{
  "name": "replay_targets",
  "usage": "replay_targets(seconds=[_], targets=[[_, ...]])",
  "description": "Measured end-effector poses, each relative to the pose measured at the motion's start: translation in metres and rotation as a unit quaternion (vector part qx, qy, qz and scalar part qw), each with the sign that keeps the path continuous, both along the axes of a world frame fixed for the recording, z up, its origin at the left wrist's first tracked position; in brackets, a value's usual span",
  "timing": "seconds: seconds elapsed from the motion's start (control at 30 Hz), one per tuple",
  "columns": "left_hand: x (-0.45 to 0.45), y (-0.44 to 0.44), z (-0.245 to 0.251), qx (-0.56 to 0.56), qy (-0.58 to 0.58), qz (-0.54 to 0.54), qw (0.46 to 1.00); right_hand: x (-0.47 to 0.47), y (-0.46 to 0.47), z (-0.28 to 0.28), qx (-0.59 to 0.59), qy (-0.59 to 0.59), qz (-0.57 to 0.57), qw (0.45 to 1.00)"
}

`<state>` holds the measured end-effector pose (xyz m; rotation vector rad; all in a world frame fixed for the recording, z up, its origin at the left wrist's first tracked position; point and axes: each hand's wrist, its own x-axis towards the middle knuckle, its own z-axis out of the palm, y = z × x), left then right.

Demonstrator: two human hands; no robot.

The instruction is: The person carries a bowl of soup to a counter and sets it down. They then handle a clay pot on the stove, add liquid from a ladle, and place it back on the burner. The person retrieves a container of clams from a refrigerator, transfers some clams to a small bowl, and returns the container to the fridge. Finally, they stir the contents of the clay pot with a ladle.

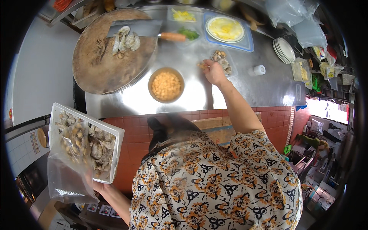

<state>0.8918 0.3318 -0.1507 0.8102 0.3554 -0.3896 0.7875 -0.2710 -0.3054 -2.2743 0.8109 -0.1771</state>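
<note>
My left hand (99, 184) grips the lower edge of a white box (116, 156). Greyish raw seafood (101, 143), seemingly shrimp, fills it beside a clear plastic bag (75, 141) of brownish shellfish meat; the bag's loose end hangs over the side. Above the steel counter (192, 97), my right hand (215, 72) pinches a small blurred brown piece of food (202, 66). Just beyond its fingers sits a clear plastic tray (233, 67) with shellfish meat (219, 53) and grey shrimp (226, 65). To this hand's left stands a metal bowl of pale orange cubes (166, 85).
A cleaver (135, 27) and several raw shrimp (126, 41) lie on a round wooden chopping block (95, 69). Behind are green leaves (188, 33), yellow strips (183, 15) and a plate of yellow slices (226, 28) on a blue-rimmed lid. Stacked plates (283, 50) and a white cup (259, 70) stand right.
</note>
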Motion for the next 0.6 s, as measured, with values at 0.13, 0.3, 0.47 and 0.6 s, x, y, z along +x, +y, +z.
replay_targets(seconds=[0.13,0.3,0.47,0.6], targets=[[-0.003,-0.015,0.008,-0.011,-0.037,0.012,0.999,-0.006,-0.001,-0.002,-0.003,-0.032,-0.034,0.999],[-0.010,-0.024,0.011,0.019,-0.029,-0.008,0.999,-0.011,0.006,0.033,0.051,-0.061,-0.062,0.995],[-0.013,-0.022,0.008,0.067,0.042,0.096,0.992,0.011,0.075,0.091,0.103,-0.140,0.054,0.983],[-0.021,-0.013,0.004,0.058,0.021,0.096,0.993,0.047,0.111,0.111,-0.037,-0.044,0.167,0.984]])
